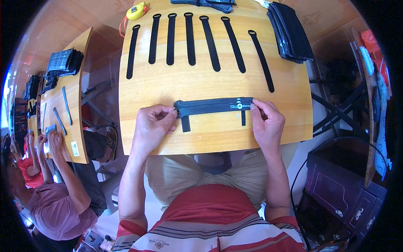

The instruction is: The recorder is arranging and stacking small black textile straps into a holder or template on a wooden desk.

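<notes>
A flat stack of black hook-and-loop straps (208, 106), with white print near its right end, lies crosswise close to the table's front edge. My left hand (153, 127) pinches the left end between thumb and fingers. At the opposite end, my right hand (268, 122) grips the corner the same way. Below the stack, a short black strip (186, 124) shows near my left hand, and a narrower black strip (243, 119) shows near my right. Whether these two strips are joined to the stack, I cannot tell.
Several single black straps (190, 40) with slotted ends lie in a row across the wooden table (168, 89). Dark strap bundles (289, 35) are piled at the far right. A yellow tape measure (136, 11) sits far left. Co-workers (63, 201) handle straps at a left-hand table (75, 101).
</notes>
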### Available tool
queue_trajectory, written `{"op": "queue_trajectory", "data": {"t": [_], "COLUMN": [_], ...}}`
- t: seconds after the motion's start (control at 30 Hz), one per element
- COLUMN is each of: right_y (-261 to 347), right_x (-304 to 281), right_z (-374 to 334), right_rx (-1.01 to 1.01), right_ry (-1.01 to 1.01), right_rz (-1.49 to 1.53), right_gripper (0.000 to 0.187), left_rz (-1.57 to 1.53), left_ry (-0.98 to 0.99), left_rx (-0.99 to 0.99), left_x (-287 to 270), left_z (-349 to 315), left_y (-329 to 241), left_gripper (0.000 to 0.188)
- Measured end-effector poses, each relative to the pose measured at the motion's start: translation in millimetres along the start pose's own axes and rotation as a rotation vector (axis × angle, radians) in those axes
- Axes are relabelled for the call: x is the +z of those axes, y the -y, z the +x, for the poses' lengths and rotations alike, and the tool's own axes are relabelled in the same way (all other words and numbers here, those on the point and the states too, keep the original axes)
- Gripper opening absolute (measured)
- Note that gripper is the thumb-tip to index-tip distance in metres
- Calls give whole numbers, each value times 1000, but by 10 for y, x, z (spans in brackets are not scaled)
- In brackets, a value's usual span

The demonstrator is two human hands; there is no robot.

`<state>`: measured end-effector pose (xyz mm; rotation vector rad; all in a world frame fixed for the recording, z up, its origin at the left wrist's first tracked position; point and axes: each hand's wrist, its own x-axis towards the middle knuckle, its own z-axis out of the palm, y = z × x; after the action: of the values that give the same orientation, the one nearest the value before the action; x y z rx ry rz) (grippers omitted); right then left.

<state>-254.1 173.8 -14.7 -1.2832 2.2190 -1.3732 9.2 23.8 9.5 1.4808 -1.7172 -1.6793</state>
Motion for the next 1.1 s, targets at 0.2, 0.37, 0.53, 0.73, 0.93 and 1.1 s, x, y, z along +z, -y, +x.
{"op": "queue_trajectory", "data": {"t": [0.2, 0.37, 0.53, 0.73, 0.93, 1.1], "right_y": [24, -14, -2, -36, -12, 22], "right_x": [27, 21, 8, 24, 3, 7], "right_z": [-6, -12, -10, -21, -5, -11], "right_rx": [5, -7, 9, 25, -18, -5], "right_ry": [-17, -13, -12, -8, -9, -4], "right_rz": [20, 8, 7, 32, -15, -8], "right_gripper": [12, 12, 12, 12, 13, 13], "left_rz": [-10, -32, -33, -32, -4, 30], "left_ry": [-6, -8, -10, -5, -14, -28], "left_rx": [-8, 10, 1, 32, 36, 12], "left_x": [-6, -2, 16, 9, 26, 33], "left_z": [-15, 10, -11, 3, 11, -4], "left_y": [-14, 52, -1, 33, 31, 4], "left_gripper": [13, 13, 13, 11, 11, 10]}}
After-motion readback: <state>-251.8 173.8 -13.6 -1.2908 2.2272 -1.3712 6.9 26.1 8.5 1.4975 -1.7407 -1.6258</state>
